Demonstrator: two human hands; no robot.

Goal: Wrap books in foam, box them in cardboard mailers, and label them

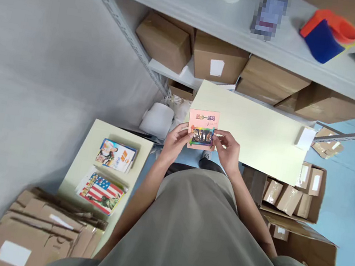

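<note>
Both hands pinch a small pink card (202, 129) in front of the person's chest, the left hand (175, 141) gripping its left edge and the right hand (227, 150) its right edge. Behind the card lies a pale yellow sheet (259, 136). Below left, two stacks of colourful cards (115, 155) sit on a low pale table (94, 136).

both hands, left hand (175, 141) and right hand (227, 150), hold a pink card (202, 129) above a cream board (259, 136).

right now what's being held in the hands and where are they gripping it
A small pink card with a colourful picture, held by both hands: the left hand pinches its lower left edge, the right hand its lower right edge.
</note>
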